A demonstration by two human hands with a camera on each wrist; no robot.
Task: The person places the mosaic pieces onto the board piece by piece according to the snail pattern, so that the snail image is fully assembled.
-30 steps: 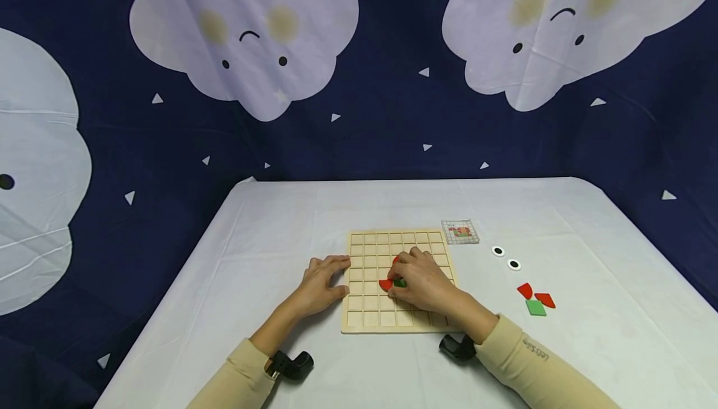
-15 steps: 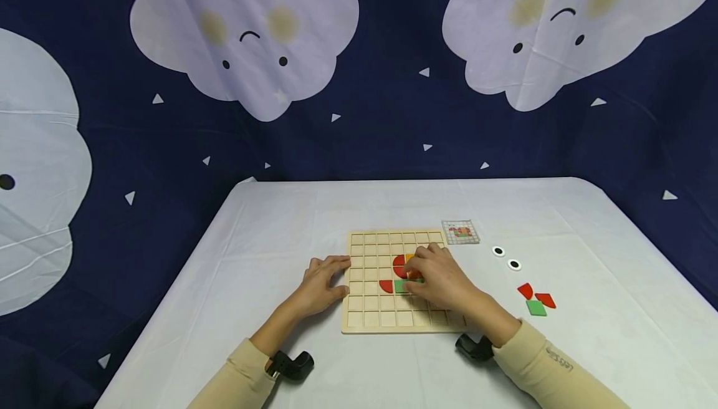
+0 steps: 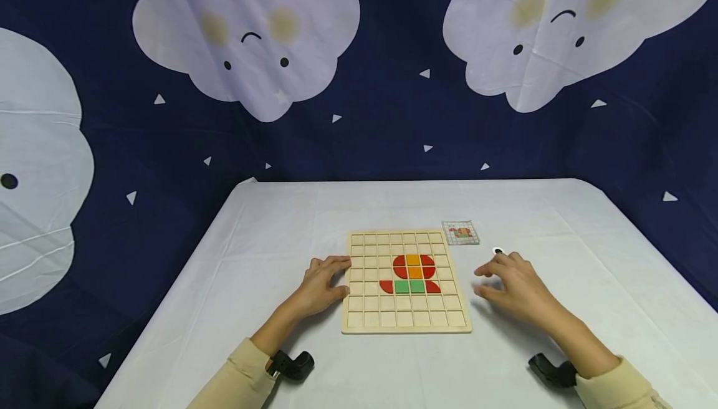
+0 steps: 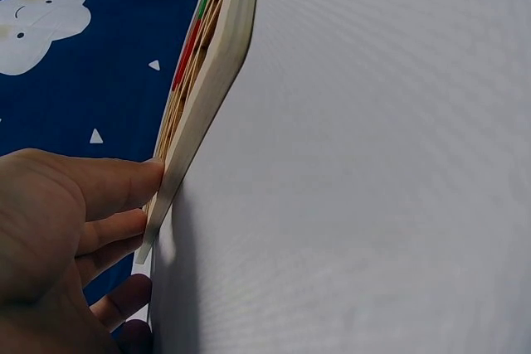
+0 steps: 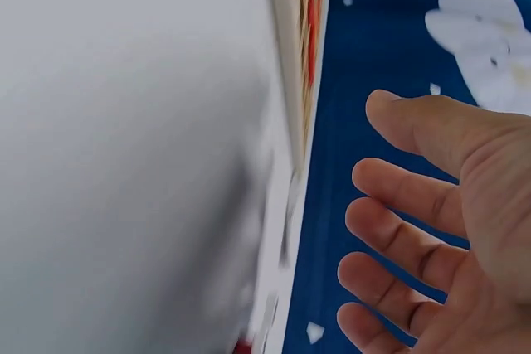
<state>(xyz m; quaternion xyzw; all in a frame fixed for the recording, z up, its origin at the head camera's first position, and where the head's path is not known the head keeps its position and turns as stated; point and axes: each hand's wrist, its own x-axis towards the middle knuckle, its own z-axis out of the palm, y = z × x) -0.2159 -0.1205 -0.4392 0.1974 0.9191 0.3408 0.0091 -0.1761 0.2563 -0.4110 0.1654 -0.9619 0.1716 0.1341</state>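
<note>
A square wooden grid board point(image 3: 367, 320) lies on the table. On it sit red quarter-round tiles point(image 3: 399, 266), orange square tiles point(image 3: 413, 266) and green square tiles point(image 3: 409, 286). My left hand point(image 3: 318, 287) rests its thumb and fingertips against the board's left edge; the left wrist view shows the fingertips point(image 4: 153, 176) right at the rim. Off the board's right side, above the table, my right hand point(image 3: 516, 287) holds nothing, its fingers spread and loosely bent. A black-and-white eye disc point(image 3: 497, 250) shows just behind its knuckles. In the right wrist view the palm and fingers point(image 5: 390, 221) are bare.
A small clear-looking picture card point(image 3: 461, 232) with a grid and coloured design lies beyond the board's top right corner. The white tablecloth point(image 3: 280, 228) runs back to a dark blue cloud-print curtain point(image 3: 387, 147). My right hand hides part of the table at right.
My right hand has left the board and moved right, uncovering the tiles. It now covers the second eye disc and the loose red and green tiles. My left hand stays put.
</note>
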